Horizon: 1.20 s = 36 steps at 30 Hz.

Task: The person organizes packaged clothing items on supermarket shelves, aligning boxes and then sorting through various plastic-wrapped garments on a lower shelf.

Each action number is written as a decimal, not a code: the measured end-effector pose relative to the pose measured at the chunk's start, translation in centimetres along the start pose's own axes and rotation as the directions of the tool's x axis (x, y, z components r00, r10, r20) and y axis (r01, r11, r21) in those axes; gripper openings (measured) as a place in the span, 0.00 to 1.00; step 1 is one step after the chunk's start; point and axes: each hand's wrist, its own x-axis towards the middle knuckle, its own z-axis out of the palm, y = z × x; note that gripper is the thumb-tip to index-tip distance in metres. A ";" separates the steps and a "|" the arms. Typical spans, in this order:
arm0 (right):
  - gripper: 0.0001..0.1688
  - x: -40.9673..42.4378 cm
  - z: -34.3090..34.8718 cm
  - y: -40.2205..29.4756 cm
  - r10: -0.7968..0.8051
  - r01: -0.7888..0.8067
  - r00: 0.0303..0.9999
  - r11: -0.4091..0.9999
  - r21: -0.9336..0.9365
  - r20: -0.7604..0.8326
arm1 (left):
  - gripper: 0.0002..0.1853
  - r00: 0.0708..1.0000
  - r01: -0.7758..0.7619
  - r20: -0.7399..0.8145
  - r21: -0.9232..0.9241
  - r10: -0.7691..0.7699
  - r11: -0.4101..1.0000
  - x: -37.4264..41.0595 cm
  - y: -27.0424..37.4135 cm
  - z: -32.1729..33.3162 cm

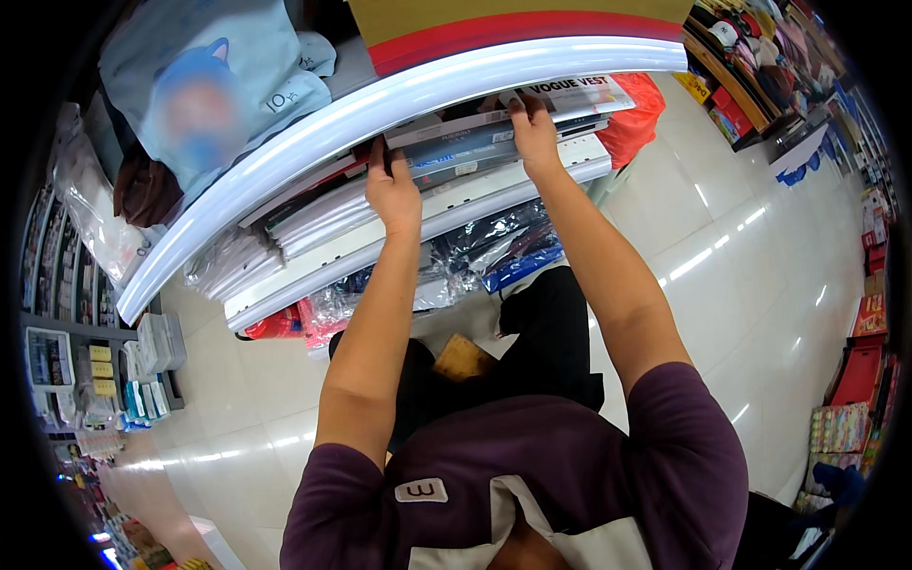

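Note:
Both hands reach in under the white edge of an upper shelf (399, 92). My left hand (394, 189) has its fingers at the left end of a flat package in a stack, the fingertips partly in shadow. My right hand (534, 135) has its thumb and fingers on the front edge of a white flat box bearing large black lettering (570, 92). Below lie dark flat boxes (463, 157) and, to the left, a stack of clear plastic-wrapped packages (328, 214). How firmly each hand grips is hard to see.
A lower shelf edge (427, 228) holds plastic-wrapped garments (499, 242). A red plastic bag (634, 121) sits at the shelf's right end. A light blue printed package (206, 92) lies on top at left. A small wooden seat (463, 358) is between my legs. Stocked shelves stand at both sides.

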 end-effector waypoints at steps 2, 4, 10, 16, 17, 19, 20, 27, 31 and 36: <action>0.19 0.7 -0.6 1.1 -0.027 0.029 0.999 0.998 -0.055 0.028 | 0.19 1.000 -0.022 0.015 -0.028 0.023 0.999 0.0 0.0 0.3; 0.20 0.4 -0.8 0.0 -0.017 0.024 0.996 0.997 -0.080 0.087 | 0.19 0.998 -0.065 0.021 -0.052 0.066 0.997 0.5 -0.4 -0.2; 0.17 -3.1 -3.7 2.2 -0.074 0.069 0.997 0.977 -0.202 -0.019 | 0.25 0.989 -0.108 0.108 0.033 0.104 0.994 -1.4 -1.6 -2.5; 0.23 -6.5 -3.4 4.5 0.223 -0.221 0.970 0.975 -0.026 0.100 | 0.29 0.992 -0.024 0.126 0.153 0.005 0.988 -3.5 -4.2 -3.1; 0.22 -6.2 -3.2 5.2 0.257 -0.265 0.959 0.962 0.060 0.120 | 0.29 0.990 -0.034 0.137 0.155 0.013 0.987 -3.5 -4.3 -2.9; 0.18 -6.0 -2.2 5.7 0.312 -0.349 0.933 0.907 0.235 0.180 | 0.30 0.993 -0.016 0.117 0.141 -0.001 0.990 -3.3 -4.5 -2.6; 0.18 -6.0 -2.0 5.9 0.357 -0.394 0.916 0.886 0.246 0.182 | 0.30 0.994 -0.006 0.107 0.134 -0.008 0.991 -3.3 -4.6 -2.5; 0.15 -5.3 -0.4 6.7 0.543 -0.574 0.814 0.700 0.426 0.205 | 0.34 0.991 0.113 0.075 -0.003 -0.112 0.994 -4.4 -5.9 -1.5; 0.14 -4.4 -0.6 8.6 0.506 -0.546 0.834 0.692 0.472 0.221 | 0.34 0.988 0.123 0.077 0.096 -0.131 0.988 -5.0 -5.6 -1.1; 0.09 -3.5 0.7 9.1 0.429 -0.489 0.872 0.742 0.459 0.236 | 0.30 0.969 0.216 0.112 0.066 -0.222 0.974 -5.3 -4.8 -0.5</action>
